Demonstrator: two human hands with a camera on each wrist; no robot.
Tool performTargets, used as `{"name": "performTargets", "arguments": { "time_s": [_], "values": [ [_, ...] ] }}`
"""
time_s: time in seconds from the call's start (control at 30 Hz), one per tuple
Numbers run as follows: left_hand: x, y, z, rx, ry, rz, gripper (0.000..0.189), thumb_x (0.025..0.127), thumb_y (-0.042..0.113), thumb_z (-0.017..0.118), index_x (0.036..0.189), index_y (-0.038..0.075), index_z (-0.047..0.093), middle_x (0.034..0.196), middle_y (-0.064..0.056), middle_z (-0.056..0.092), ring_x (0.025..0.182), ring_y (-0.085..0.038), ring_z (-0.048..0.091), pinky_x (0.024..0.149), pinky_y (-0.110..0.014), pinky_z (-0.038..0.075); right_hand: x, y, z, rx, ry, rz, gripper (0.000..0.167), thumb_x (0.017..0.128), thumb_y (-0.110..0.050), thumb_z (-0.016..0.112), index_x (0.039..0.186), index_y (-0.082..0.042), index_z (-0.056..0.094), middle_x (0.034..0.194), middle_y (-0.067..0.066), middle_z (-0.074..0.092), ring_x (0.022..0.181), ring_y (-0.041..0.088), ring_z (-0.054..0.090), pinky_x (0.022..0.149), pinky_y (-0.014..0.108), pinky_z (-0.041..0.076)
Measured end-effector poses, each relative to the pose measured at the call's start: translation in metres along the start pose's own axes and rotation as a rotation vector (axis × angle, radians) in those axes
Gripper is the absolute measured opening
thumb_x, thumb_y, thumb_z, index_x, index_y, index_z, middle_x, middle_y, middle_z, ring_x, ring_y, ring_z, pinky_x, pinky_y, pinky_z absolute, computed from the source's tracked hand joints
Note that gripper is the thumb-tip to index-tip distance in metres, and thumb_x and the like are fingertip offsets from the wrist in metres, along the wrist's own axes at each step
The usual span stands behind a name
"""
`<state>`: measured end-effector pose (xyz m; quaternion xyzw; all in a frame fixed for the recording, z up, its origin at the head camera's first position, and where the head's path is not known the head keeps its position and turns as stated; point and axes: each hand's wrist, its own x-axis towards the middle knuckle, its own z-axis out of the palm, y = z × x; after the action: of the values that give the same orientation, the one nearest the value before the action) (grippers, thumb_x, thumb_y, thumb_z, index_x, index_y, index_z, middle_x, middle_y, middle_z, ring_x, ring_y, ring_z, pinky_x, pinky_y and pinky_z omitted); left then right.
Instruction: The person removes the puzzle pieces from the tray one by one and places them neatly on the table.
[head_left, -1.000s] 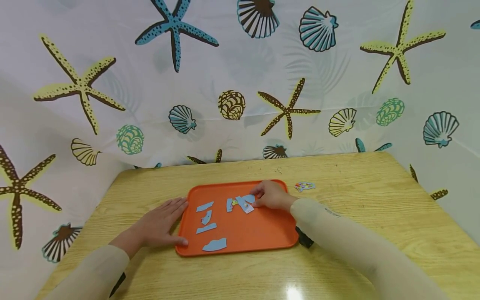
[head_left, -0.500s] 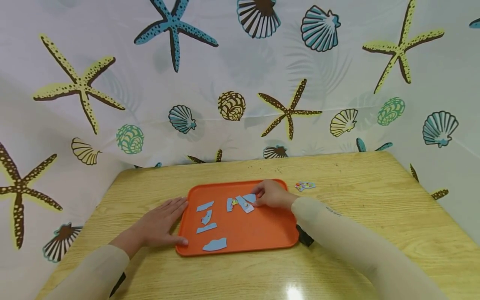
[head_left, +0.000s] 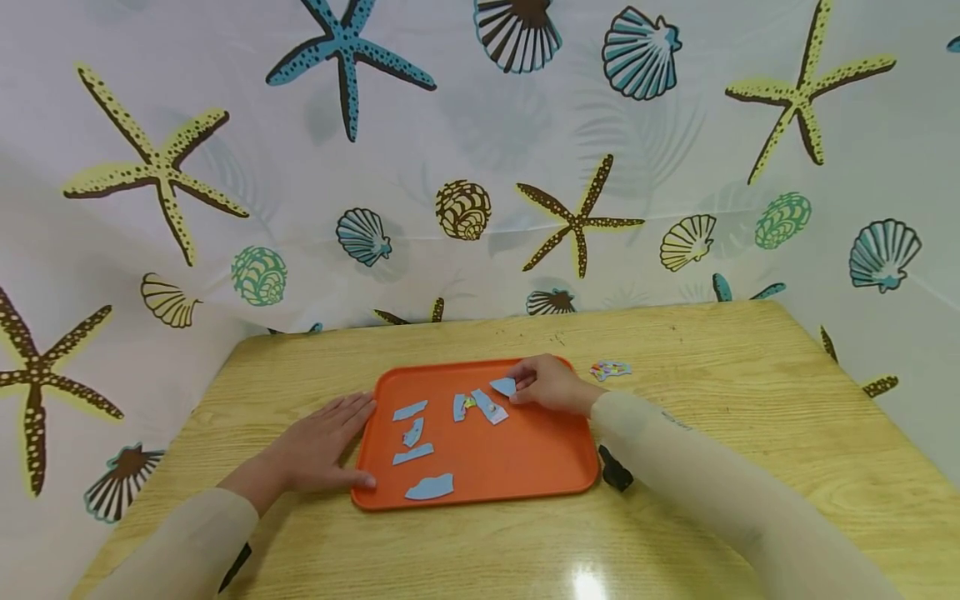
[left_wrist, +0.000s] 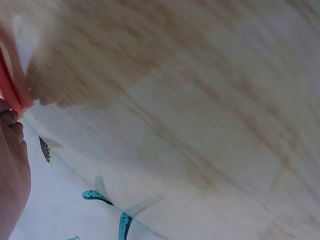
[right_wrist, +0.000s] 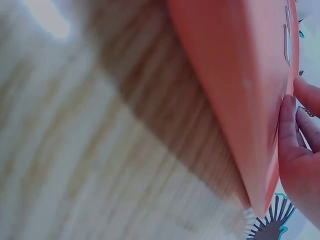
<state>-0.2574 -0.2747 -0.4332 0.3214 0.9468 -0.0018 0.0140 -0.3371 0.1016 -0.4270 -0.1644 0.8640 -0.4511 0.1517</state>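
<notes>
An orange tray (head_left: 487, 475) lies on the wooden table with several flat, light blue puzzle pieces on it. Near its back right, my right hand (head_left: 553, 383) pinches a small light blue puzzle piece (head_left: 503, 387) between thumb and fingers. Just left of that piece lies a slanted strip-shaped piece (head_left: 490, 407), with a narrow upright piece (head_left: 459, 407) beside it. My left hand (head_left: 324, 446) is spread flat at the tray's left rim, its thumb over the edge. In the right wrist view the fingertips of my right hand (right_wrist: 302, 130) are close over the tray.
Down the tray's left side are a strip (head_left: 410, 411), a small printed piece (head_left: 413, 432) and another strip (head_left: 412, 454). A larger wavy piece (head_left: 430, 487) sits at the front left. Multicoloured scraps (head_left: 610, 370) lie on the table (head_left: 712, 383) beyond the tray's right corner.
The pinched piece has shifted slightly back and turned, and a gap now shows between it and the slanted piece. My right hand moved a little right with it; my left hand stayed put.
</notes>
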Motion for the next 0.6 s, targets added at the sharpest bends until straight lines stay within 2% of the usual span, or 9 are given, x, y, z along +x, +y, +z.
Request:
{"name": "performTargets", "arguments": {
  "time_s": [0.2, 0.43, 0.6],
  "values": [
    [-0.0017, -0.0007, 0.0, 0.001, -0.006, 0.004, 0.111, 0.08, 0.079, 0.05, 0.149, -0.006, 0.029, 0.155, -0.019, 0.027, 0.143, -0.036, 0.023, 0.114, -0.05, 0.021, -0.001, 0.0013, 0.0012, 0.029, 0.019, -0.015, 0.037, 0.085, -0.005, 0.074, 0.12, -0.001, 0.065, 0.107, 0.007, 0.065, 0.098, 0.019, 0.061, 0.085, 0.03, 0.052],
    [-0.0046, -0.0021, -0.0015, -0.012, -0.019, 0.009, 0.111, 0.08, 0.079, 0.049, 0.149, -0.006, 0.029, 0.156, -0.02, 0.026, 0.143, -0.037, 0.022, 0.115, -0.051, 0.02, -0.0059, 0.0015, 0.0007, 0.18, -0.011, 0.005, 0.039, 0.086, 0.001, 0.071, 0.123, 0.004, 0.062, 0.105, 0.012, 0.062, 0.095, 0.021, 0.056, 0.077, 0.028, 0.052],
    [-0.0059, -0.0047, -0.0008, -0.014, -0.02, 0.012, 0.111, 0.08, 0.079, 0.05, 0.149, -0.005, 0.029, 0.156, -0.019, 0.026, 0.143, -0.037, 0.022, 0.115, -0.051, 0.02, -0.0086, 0.0022, 0.0008, 0.23, -0.031, 0.007, 0.041, 0.086, 0.001, 0.071, 0.126, 0.005, 0.06, 0.106, 0.013, 0.061, 0.095, 0.021, 0.055, 0.077, 0.027, 0.052]
  ]
}}
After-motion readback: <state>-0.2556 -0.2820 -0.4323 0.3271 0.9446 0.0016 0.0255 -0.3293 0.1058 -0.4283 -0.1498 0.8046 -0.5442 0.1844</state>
